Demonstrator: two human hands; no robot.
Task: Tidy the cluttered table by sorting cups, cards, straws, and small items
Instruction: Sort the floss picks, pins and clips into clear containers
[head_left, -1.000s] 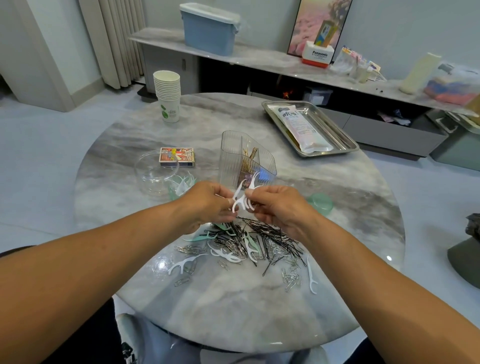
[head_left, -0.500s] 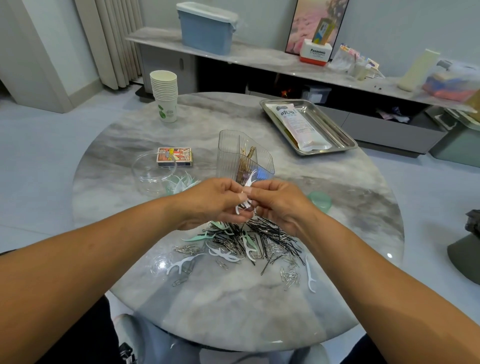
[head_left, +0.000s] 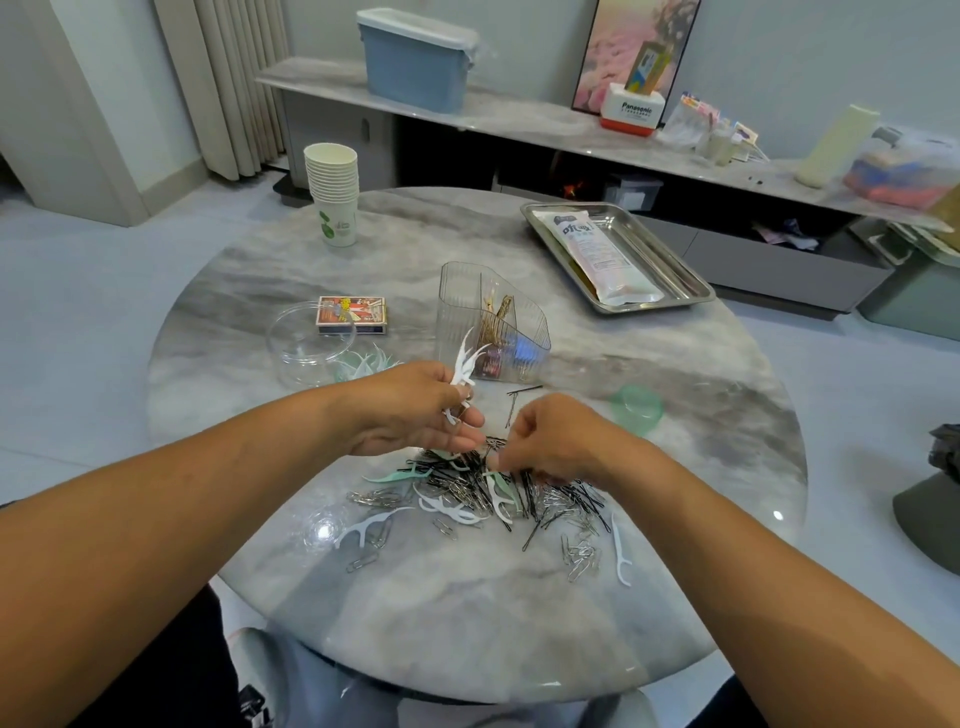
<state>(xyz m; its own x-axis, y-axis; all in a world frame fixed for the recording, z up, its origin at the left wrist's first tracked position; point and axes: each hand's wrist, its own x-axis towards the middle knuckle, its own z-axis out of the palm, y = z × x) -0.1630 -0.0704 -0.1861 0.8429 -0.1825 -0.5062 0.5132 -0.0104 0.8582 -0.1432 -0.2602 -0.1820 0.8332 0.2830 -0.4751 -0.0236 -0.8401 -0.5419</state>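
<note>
White floss picks (head_left: 464, 364) are gripped in the left hand (head_left: 415, 410); the right hand (head_left: 550, 441) pinches into the pile (head_left: 498, 493) on the worktop (head_left: 467, 613).

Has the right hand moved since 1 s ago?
Yes. The right hand has dropped away from the clear organizer toward the person, onto the pile. The left hand holds the white floss picks.

Hands (head_left: 415, 410) apart, right (head_left: 550, 441) on pile (head_left: 498, 488)
</note>
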